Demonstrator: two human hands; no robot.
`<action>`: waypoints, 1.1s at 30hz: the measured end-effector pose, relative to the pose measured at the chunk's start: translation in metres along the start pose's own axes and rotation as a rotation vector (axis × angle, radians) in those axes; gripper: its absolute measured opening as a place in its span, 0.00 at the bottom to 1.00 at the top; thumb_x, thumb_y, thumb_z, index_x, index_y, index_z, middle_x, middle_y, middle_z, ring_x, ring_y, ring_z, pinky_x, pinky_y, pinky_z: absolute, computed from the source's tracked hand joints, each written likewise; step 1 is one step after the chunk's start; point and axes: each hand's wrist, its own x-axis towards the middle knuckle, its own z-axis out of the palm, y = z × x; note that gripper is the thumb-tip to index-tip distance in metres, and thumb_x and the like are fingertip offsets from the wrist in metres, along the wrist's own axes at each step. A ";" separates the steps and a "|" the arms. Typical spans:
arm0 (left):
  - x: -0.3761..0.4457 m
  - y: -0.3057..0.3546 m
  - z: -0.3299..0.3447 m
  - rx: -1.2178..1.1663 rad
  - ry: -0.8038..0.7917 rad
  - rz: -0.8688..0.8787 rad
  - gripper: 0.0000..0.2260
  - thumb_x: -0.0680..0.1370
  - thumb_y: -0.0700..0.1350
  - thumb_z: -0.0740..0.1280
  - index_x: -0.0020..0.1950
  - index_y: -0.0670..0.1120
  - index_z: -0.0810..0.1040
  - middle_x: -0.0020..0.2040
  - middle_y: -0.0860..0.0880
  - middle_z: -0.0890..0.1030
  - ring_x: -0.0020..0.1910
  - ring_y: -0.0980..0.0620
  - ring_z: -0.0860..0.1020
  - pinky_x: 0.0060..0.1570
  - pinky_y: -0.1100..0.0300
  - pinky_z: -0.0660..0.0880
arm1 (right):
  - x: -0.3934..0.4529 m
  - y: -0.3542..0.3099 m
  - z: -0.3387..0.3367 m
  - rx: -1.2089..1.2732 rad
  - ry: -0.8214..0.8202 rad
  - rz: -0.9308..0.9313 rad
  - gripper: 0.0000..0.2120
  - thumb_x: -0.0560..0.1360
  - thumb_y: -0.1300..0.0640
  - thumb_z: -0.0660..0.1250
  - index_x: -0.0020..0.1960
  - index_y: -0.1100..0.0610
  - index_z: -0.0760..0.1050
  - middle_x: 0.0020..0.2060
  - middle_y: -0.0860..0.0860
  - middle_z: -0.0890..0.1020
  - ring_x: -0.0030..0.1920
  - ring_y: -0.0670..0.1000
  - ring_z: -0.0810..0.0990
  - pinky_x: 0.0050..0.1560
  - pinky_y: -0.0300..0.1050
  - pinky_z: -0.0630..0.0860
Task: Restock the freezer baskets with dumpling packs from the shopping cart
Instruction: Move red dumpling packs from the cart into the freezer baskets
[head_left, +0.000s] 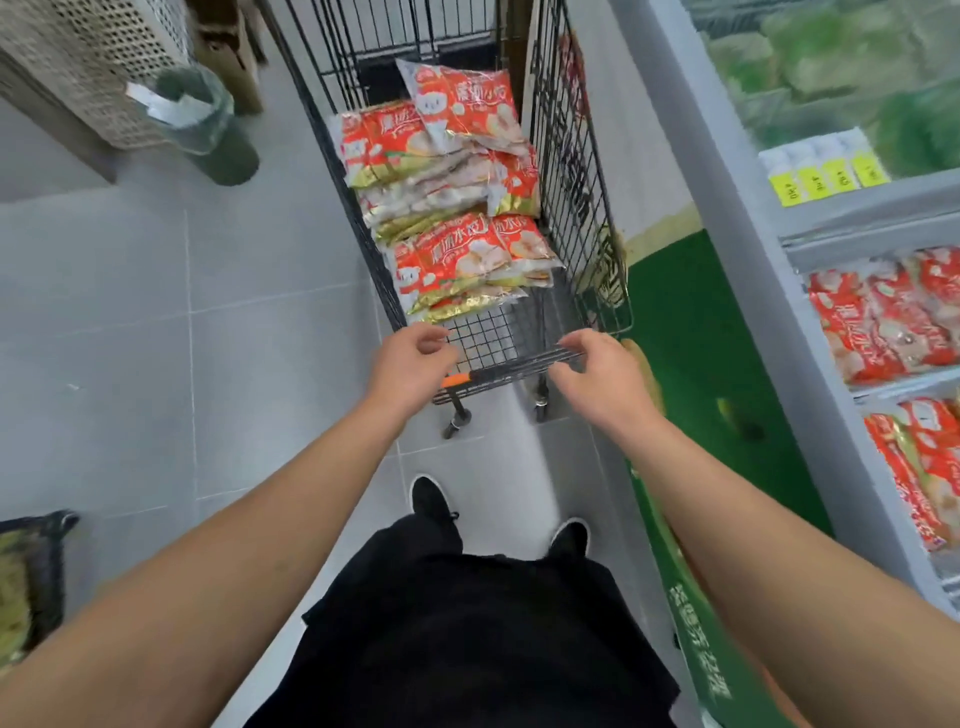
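**Operator:** Straight ahead of me stands the shopping cart (519, 332), a black wire one, parked on the grey tiled floor (156, 312) close beside the freezer (727, 218) on my right.

**Observer:** Where are the dumpling packs?

**Operator:** Red-and-white dumpling packs in the cart (457, 208) lie stacked in a loose pile, one of them propped up at the far end. More of the same packs in the freezer baskets (883, 322) show to my right, in two compartments one behind the other.

**Observer:** And your hands?

**Operator:** Both hover at the cart's near rim. My left hand (410, 364) has its fingers loosely curled and holds nothing; it sits just above the orange handle (457, 379). My right hand (597, 374) is also loosely curled, its fingertips at the top wire of the near end. I cannot tell whether they touch the wire or stop just short of it.

**Observer:** Anything else around?

**Operator:** A green bin (208, 119) with a clear liner stands to the left, next to a perforated panel (93, 62). A green carton (691, 597) leans against the freezer's base by my right leg. My black shoes (431, 499) point toward the cart.
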 end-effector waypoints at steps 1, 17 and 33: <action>0.007 -0.001 -0.007 -0.010 -0.002 -0.009 0.14 0.78 0.46 0.69 0.63 0.48 0.79 0.57 0.50 0.81 0.53 0.52 0.80 0.45 0.61 0.77 | 0.007 -0.008 0.002 -0.006 -0.008 0.011 0.18 0.77 0.53 0.65 0.67 0.54 0.75 0.63 0.49 0.77 0.62 0.50 0.75 0.51 0.36 0.63; 0.154 0.008 0.001 -0.071 0.015 -0.203 0.16 0.78 0.48 0.68 0.65 0.48 0.77 0.52 0.55 0.78 0.51 0.56 0.77 0.46 0.64 0.71 | 0.185 -0.037 0.029 -0.032 -0.262 0.068 0.19 0.78 0.53 0.64 0.68 0.56 0.72 0.63 0.52 0.77 0.62 0.53 0.76 0.62 0.46 0.70; 0.323 -0.036 0.071 0.333 0.099 -0.316 0.22 0.79 0.49 0.69 0.71 0.45 0.73 0.68 0.43 0.75 0.68 0.45 0.72 0.67 0.55 0.67 | 0.434 -0.019 0.128 0.170 -0.367 0.319 0.18 0.78 0.52 0.65 0.65 0.58 0.69 0.54 0.51 0.77 0.55 0.53 0.76 0.58 0.47 0.73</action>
